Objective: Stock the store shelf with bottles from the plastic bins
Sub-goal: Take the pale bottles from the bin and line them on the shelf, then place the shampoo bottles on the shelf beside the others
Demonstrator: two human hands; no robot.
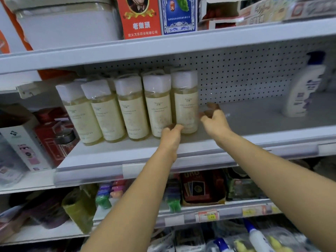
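The red cardboard box on the top shelf reads "老樂頭" in large yellow characters, with "武义万乐印业有限公司" in a smaller line beneath. The cream label of the clear square plastic bottle with a white cap, fourth in its row, carries "AMINO ACID FRAGRANCE". Its small brand line above is too blurred to read.

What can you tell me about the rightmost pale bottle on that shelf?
The rightmost bottle is clear plastic holding pale yellow liquid, with a square white cap and cream label. It stands upright on the shelf, close beside its neighbour. The left hand touches its base; the right hand is beside it.
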